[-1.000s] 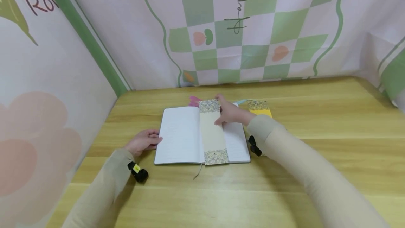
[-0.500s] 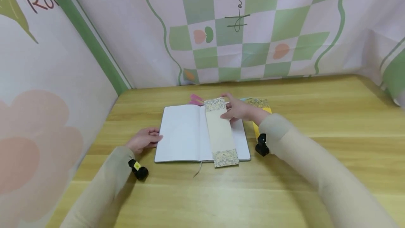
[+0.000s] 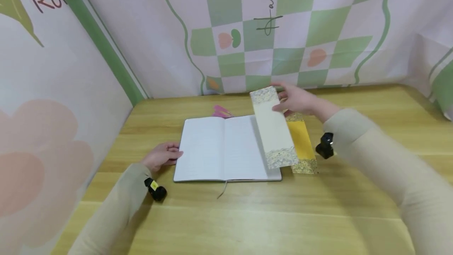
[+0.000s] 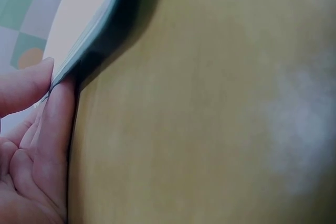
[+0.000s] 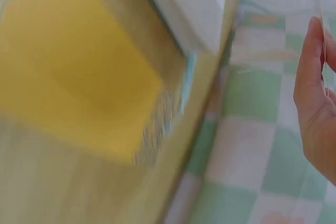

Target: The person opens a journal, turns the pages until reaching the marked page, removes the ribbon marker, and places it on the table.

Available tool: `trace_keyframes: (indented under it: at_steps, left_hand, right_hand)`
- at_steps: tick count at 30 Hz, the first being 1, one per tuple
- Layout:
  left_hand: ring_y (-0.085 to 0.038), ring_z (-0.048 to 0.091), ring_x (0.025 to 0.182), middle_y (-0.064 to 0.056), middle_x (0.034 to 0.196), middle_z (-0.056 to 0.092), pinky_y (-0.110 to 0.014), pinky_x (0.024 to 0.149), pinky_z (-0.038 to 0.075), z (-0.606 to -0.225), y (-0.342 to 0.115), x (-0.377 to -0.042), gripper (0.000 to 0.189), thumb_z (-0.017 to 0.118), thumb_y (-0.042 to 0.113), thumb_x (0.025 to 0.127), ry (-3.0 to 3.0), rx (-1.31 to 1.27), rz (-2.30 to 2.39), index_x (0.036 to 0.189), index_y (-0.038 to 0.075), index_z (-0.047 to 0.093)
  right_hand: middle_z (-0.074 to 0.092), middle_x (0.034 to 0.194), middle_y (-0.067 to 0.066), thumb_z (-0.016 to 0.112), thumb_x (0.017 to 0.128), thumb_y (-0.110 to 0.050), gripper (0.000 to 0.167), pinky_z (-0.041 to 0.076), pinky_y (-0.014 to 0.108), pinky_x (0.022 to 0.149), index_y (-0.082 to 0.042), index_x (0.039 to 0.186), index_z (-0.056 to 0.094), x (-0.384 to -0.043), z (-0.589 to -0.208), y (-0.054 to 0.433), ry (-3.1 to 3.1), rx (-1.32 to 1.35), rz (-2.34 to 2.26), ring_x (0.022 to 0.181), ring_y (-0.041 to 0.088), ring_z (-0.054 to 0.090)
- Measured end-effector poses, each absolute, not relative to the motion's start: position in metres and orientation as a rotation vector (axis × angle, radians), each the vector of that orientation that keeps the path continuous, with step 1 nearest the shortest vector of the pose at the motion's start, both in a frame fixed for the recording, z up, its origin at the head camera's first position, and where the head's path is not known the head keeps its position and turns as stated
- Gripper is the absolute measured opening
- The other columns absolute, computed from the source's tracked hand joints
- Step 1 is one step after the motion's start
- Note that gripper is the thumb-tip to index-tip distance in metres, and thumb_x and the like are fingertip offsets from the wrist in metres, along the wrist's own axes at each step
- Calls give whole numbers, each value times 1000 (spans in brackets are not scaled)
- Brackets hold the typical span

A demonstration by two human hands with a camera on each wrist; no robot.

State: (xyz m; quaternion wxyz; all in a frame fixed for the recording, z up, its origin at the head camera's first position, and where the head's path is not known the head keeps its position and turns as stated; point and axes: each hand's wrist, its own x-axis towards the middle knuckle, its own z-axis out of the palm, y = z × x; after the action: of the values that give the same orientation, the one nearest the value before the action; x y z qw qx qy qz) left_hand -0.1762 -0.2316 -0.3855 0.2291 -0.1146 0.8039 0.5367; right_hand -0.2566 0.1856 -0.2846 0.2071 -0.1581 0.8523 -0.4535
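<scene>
An open notebook [image 3: 201,148] with white pages lies on the table. At its left edge my left hand [image 3: 162,156] pinches the cover and pages; in the left wrist view the thumb [image 4: 26,85] is on top and a finger underneath. My right hand [image 3: 295,99] holds a long cream bookmark [image 3: 274,127] with lace-patterned ends by its upper right edge, tilted above the notebook's right side. Partly behind it, to the right of the notebook, lies a yellow bookmark [image 3: 301,141] with similar patterned ends, blurred in the right wrist view.
A pink tassel [image 3: 221,111] sticks out at the notebook's top edge, and a grey ribbon [image 3: 223,190] hangs from its bottom. A light-blue ribbon [image 5: 187,82] shows by the yellow bookmark. Behind the wooden table [image 3: 226,223] hangs a checked cloth [image 3: 258,34].
My right hand has lifted the cream bookmark off the notebook's middle and carried it up and to the right. The right page is now uncovered. My left hand has stayed put.
</scene>
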Motion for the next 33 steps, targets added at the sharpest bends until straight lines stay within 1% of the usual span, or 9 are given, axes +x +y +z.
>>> trace_keyframes:
  at_steps: [6, 8, 13, 16, 18, 20, 23, 29, 33]
  left_hand:
    - [-7, 57, 86, -16, 123, 55, -20, 74, 54, -384, -229, -175, 51, 59, 9, 93, 2209, -315, 1480, 138, -5, 37]
    - [-7, 57, 85, -14, 122, 56, -19, 74, 54, -383, -228, -174, 51, 58, 9, 93, 2207, -316, 1483, 138, -5, 37]
    - [-7, 57, 84, -13, 119, 57, -19, 73, 53, -384, -226, -173, 50, 59, 9, 93, 2205, -330, 1483, 137, -5, 39]
    - [-7, 57, 85, -15, 122, 57, -19, 73, 53, -385, -226, -173, 49, 59, 8, 93, 2208, -326, 1482, 136, -5, 39]
    - [-7, 57, 85, -16, 123, 56, -19, 73, 54, -385, -226, -173, 49, 59, 8, 93, 2212, -323, 1483, 136, -5, 39]
    - [-7, 57, 85, -16, 123, 56, -20, 74, 54, -385, -227, -173, 49, 59, 8, 93, 2214, -319, 1486, 136, -5, 39]
    - [-7, 57, 84, -14, 120, 57, -19, 73, 54, -384, -228, -173, 49, 59, 7, 93, 2211, -315, 1490, 135, -5, 39]
    - [-7, 57, 84, -13, 118, 57, -19, 73, 53, -384, -227, -172, 49, 59, 8, 93, 2213, -315, 1486, 136, -6, 39]
    - [-9, 57, 88, -16, 123, 55, -21, 75, 54, -384, -227, -173, 50, 59, 9, 93, 2225, -337, 1469, 137, -4, 39]
  right_hand:
    - [46, 122, 30, 59, 91, 0, 84, 56, 38, 74, -12, 152, 3, -260, -273, 230, 2461, -373, -1202, 88, 18, 59]
    - [46, 119, 29, 60, 91, -2, 86, 57, 38, 75, -11, 152, 0, -260, -274, 248, 2494, -352, -1174, 89, 20, 59]
    - [31, 133, 40, 60, 91, -5, 89, 57, 37, 77, -6, 150, -7, -258, -283, 292, 2542, -300, -1110, 102, 34, 55]
    - [30, 133, 40, 60, 91, -7, 89, 57, 36, 76, -4, 150, -6, -255, -293, 316, 2569, -251, -1077, 96, 26, 58]
    - [31, 131, 40, 61, 91, -9, 90, 57, 36, 75, -3, 150, -7, -254, -301, 329, 2574, -230, -1063, 88, 15, 58]
    - [30, 131, 42, 62, 91, -11, 92, 57, 34, 74, -1, 149, -8, -253, -308, 339, 2571, -215, -1048, 84, 11, 58]
    - [26, 133, 44, 62, 91, -12, 93, 56, 33, 70, 1, 148, -9, -251, -319, 347, 2548, -212, -1034, 80, 13, 58]
    - [40, 122, 38, 63, 89, -10, 90, 55, 30, 63, 2, 148, -3, -249, -337, 344, 2555, -240, -998, 68, 15, 56]
    - [52, 104, 23, 65, 86, -6, 89, 54, 27, 60, 4, 148, 1, -251, -346, 338, 2559, -249, -1004, 65, 12, 54]
